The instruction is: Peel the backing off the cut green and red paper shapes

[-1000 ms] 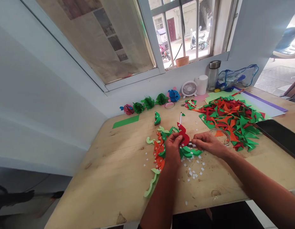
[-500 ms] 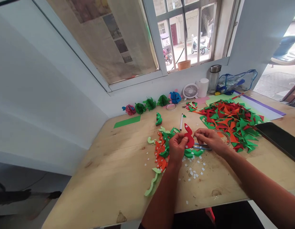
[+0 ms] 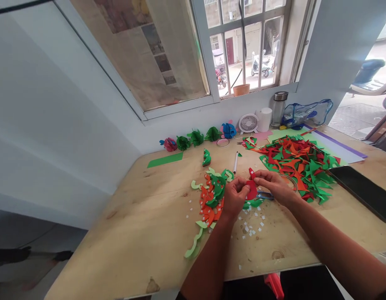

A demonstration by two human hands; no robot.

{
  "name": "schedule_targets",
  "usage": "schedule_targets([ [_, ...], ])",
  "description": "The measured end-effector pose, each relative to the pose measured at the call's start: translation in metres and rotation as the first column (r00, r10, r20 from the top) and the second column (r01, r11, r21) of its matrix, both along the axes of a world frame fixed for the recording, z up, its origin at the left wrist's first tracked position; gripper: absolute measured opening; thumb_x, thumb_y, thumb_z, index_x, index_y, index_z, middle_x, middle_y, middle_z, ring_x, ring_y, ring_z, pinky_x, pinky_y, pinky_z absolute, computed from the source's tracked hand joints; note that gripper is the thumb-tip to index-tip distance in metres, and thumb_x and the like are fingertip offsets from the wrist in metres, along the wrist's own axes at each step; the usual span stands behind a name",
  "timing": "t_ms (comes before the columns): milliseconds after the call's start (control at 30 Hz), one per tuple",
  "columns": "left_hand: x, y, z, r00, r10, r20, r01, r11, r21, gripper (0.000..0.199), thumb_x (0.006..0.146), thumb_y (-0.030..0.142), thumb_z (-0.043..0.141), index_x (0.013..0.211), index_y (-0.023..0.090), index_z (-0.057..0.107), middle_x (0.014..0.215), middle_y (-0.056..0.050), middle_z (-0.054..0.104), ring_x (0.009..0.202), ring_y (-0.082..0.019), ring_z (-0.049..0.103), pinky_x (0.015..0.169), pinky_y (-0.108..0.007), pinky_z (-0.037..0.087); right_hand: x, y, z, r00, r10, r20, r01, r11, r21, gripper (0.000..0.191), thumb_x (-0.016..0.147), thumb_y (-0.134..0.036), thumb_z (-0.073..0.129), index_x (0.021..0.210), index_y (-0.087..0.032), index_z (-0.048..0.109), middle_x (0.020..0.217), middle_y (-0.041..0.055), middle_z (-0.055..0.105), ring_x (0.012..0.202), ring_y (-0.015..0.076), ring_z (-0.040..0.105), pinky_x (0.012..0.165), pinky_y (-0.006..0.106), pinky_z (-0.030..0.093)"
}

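Observation:
A curved red paper piece is pinched between the thumb and fingers of my left hand. My right hand has its fingertips closed on the upper part of the same piece, where a small white square shows. Orange wavy cutouts and green ones lie beside my left hand. Small white squares are scattered on the table below my hands. Blue-handled scissors lie partly hidden behind my right hand.
A large heap of red, orange and green scraps lies at the right, with a black phone beside it. A white marker lies behind my hands. Paper flowers, a small fan and a glass bottle line the wall.
My right hand has moved left and closed on the top of the red piece, which now looks turned and partly covered. The view has shifted slightly.

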State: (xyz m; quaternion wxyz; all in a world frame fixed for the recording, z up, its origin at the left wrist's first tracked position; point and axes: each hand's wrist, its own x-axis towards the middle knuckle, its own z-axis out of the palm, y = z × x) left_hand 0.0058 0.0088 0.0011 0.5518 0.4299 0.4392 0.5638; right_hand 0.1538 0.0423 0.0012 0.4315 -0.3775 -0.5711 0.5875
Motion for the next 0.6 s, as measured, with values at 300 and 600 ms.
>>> schedule_targets([
  [300,-0.0014,0.0023,0.0005,0.989,0.145,0.033,-0.146,0.989,0.011,0.012,0.065,0.024,0.068,0.073,0.015,0.070,0.065,-0.001,0.066,0.056,-0.010,0.057,0.056,-0.021,0.048,-0.0043,-0.0028,-0.0035,0.987,0.051,0.151,-0.059,0.997,0.053,0.023,0.073,-0.040,0.064,0.072,-0.017,0.061,0.062,-0.0011,0.056,0.055,0.0110,0.047,0.050,0.023,0.035],
  [600,-0.0052,0.0048,-0.0049,0.977,0.190,0.093,-0.185,0.981,-0.053,0.012,0.059,0.024,0.072,0.065,0.014,0.069,0.062,0.000,0.065,0.056,-0.009,0.057,0.059,-0.021,0.046,-0.0076,-0.0039,-0.0050,0.976,0.032,0.213,-0.061,0.990,0.127,0.026,0.078,-0.042,0.061,0.074,-0.016,0.063,0.063,-0.0010,0.057,0.055,0.0109,0.047,0.049,0.022,0.036],
])
